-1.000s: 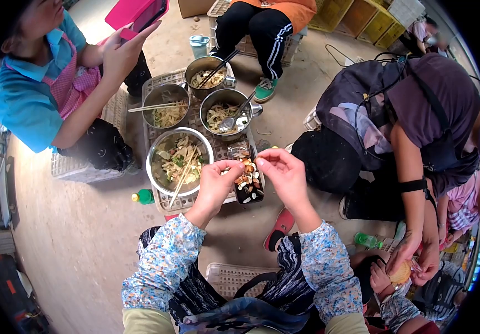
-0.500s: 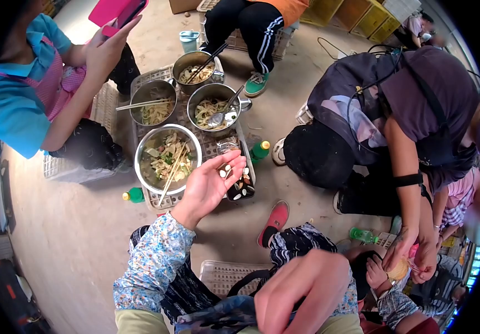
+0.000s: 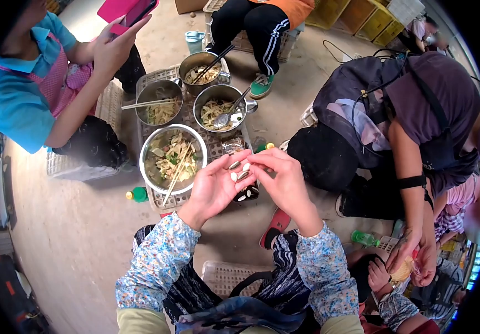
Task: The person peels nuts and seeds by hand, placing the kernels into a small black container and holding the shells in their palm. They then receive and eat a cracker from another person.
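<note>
You see three small pale oval seeds (image 3: 239, 170) lying loose on your upturned left hand (image 3: 215, 189), just right of the large steel bowl (image 3: 142, 158).

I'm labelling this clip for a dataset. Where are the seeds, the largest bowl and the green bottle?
seeds (image 3: 234, 177): head view, on one pale seed of the cluster.
largest bowl (image 3: 148, 165): head view, its left inner wall.
green bottle (image 3: 143, 195): head view, its green body.

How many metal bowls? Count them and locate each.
4: large bowl nearest the left hand, left bowl with chopsticks across, right bowl with a spoon, far bowl behind them. None seems hidden.
</note>
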Action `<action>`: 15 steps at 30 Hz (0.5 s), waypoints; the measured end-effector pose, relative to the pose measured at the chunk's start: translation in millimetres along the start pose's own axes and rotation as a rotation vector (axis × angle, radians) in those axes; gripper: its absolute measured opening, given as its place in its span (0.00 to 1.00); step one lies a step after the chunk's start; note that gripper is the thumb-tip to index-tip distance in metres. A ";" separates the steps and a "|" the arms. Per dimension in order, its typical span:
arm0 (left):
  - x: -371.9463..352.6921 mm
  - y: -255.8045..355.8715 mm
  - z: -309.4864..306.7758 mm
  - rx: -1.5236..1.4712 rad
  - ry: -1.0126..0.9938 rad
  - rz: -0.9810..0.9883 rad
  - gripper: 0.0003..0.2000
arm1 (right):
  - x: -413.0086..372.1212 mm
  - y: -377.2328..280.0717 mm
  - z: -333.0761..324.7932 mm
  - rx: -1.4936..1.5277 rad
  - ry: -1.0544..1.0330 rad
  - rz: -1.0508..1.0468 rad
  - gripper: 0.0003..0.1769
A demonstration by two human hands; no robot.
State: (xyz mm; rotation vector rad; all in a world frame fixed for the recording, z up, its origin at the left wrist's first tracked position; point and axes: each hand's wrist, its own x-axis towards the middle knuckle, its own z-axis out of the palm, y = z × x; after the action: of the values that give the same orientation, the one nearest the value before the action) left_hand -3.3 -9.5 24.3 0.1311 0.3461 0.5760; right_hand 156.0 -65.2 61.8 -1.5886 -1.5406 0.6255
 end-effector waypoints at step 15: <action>-2.6 3.0 5.5 0.020 0.026 0.005 0.21 | 3.5 -11.7 2.3 -0.067 -0.135 -0.139 0.11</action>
State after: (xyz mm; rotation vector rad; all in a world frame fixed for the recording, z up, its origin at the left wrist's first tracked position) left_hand -4.9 -8.6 30.8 0.1440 0.3768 0.5799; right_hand 147.9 -62.2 70.8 -1.4982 -1.7717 0.6199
